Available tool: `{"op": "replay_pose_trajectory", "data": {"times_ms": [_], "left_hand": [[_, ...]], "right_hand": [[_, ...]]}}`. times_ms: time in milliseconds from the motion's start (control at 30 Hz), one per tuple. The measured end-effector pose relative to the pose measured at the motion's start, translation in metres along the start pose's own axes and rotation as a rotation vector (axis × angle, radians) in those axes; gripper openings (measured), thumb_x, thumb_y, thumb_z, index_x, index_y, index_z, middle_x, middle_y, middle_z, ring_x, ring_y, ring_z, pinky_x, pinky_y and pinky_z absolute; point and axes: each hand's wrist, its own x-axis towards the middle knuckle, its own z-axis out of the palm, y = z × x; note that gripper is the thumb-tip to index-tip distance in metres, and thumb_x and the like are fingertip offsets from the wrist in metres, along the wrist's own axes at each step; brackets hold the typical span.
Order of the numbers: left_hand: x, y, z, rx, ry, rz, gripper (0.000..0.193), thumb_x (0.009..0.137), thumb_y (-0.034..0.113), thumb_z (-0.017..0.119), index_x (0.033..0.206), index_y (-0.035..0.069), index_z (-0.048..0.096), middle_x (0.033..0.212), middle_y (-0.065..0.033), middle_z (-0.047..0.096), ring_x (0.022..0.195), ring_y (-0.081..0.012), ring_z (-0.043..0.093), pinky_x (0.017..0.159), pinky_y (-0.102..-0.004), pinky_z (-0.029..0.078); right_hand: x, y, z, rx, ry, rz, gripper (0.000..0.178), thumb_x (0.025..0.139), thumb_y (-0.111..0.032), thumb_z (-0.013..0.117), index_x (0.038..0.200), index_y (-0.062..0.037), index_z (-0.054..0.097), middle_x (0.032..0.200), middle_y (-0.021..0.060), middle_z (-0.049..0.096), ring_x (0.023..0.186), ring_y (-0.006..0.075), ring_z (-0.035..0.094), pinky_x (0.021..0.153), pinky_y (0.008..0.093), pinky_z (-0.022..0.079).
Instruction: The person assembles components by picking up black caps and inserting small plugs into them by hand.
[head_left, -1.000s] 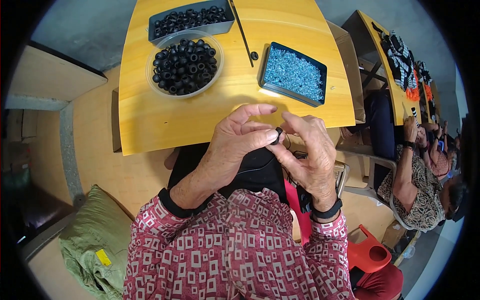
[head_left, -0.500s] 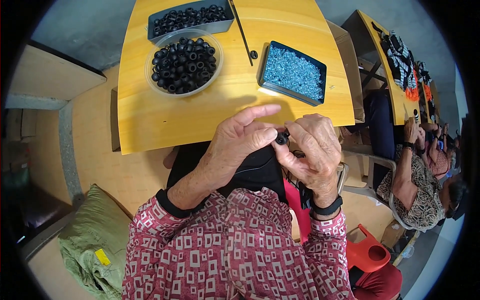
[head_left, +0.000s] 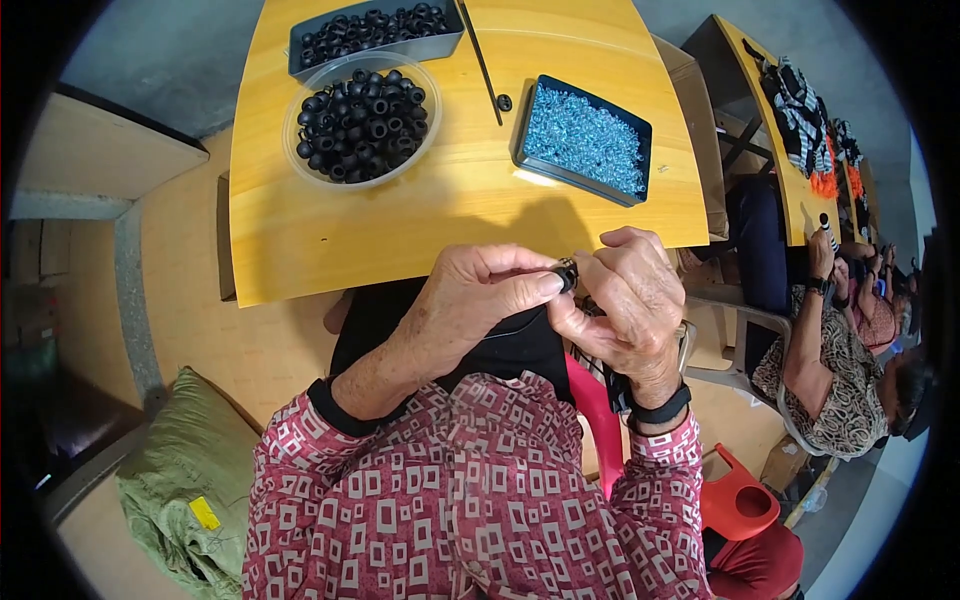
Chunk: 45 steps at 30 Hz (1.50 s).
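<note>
Just right of the frame's centre, the small black piece [head_left: 567, 275] lay at the tips of the left hand [head_left: 465, 295], whose thumb and forefinger pinched it, its long axis unclear, with the right hand [head_left: 632, 310] curled close on its right side, hold uncertain.

Your left grip [head_left: 460, 295] and right grip [head_left: 632, 300] face each other at the near edge of the table [head_left: 470, 170], tips close together. Your left thumb [head_left: 532, 291] lies nearly straight beside its fingers in a pinch; your right fingers [head_left: 622, 268] curl, knuckles toward the table, thumb pointing toward the left one. Both wrists [head_left: 658, 386] and forearms [head_left: 665, 450] slant inward on your side of that edge.
</note>
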Motion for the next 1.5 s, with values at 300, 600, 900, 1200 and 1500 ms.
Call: {"op": "replay_pose_trajectory", "data": {"times_ms": [300, 600, 900, 1200, 1500], "left_hand": [[-0.001, -0.009, 0.003, -0.033, 0.055, 0.021, 0.019, 0.088, 0.012, 0.063, 0.099, -0.004, 0.066, 0.085, 0.001, 0.064, 0.08, -0.0028, 0.054, 0.072, -0.0189, 0.045], [-0.004, -0.011, 0.008, 0.06, 0.046, 0.019, 0.017, 0.086, 0.007, 0.063, 0.1, -0.002, 0.066, 0.089, -0.0014, 0.065, 0.08, -0.0061, 0.058, 0.075, -0.0204, 0.047], [-0.005, -0.013, 0.01, -0.128, 0.013, -0.079, 0.018, 0.088, 0.004, 0.06, 0.103, -0.005, 0.063, 0.094, -0.0108, 0.068, 0.086, -0.0136, 0.065, 0.08, -0.0246, 0.052], [-0.004, -0.016, 0.008, -0.069, 0.023, -0.027, 0.017, 0.087, 0.003, 0.061, 0.101, -0.005, 0.065, 0.094, -0.0111, 0.068, 0.087, -0.0146, 0.065, 0.081, -0.0253, 0.052], [-0.006, -0.023, 0.008, -0.014, 0.079, 0.044, 0.015, 0.086, 0.002, 0.063, 0.1, -0.002, 0.066, 0.093, -0.0065, 0.067, 0.085, -0.012, 0.063, 0.08, -0.0231, 0.051]], "right_hand": [[0.003, 0.003, -0.006, -0.061, -0.121, -0.084, 0.025, 0.061, -0.008, 0.076, 0.079, 0.0008, 0.061, 0.071, 0.0079, 0.052, 0.068, 0.025, 0.056, 0.071, 0.0373, 0.051], [0.009, 0.002, -0.025, -0.002, -0.309, -0.096, 0.022, 0.063, -0.011, 0.074, 0.072, -0.0011, 0.056, 0.071, 0.0082, 0.049, 0.068, 0.025, 0.055, 0.064, 0.0365, 0.047], [0.015, 0.007, -0.04, 0.213, -0.484, 0.118, 0.016, 0.075, -0.008, 0.068, 0.087, 0.0025, 0.064, 0.076, 0.0111, 0.058, 0.069, 0.0273, 0.058, 0.063, 0.0362, 0.048], [0.015, 0.014, -0.034, 0.532, -0.409, 0.307, 0.006, 0.078, -0.005, 0.067, 0.077, 0.0002, 0.065, 0.068, 0.008, 0.06, 0.066, 0.0226, 0.059, 0.057, 0.0329, 0.046], [0.006, -0.003, -0.029, 0.276, -0.301, 0.22, 0.008, 0.079, -0.006, 0.068, 0.078, 0.0004, 0.063, 0.071, 0.0088, 0.059, 0.067, 0.0247, 0.059, 0.07, 0.0367, 0.051]]}}
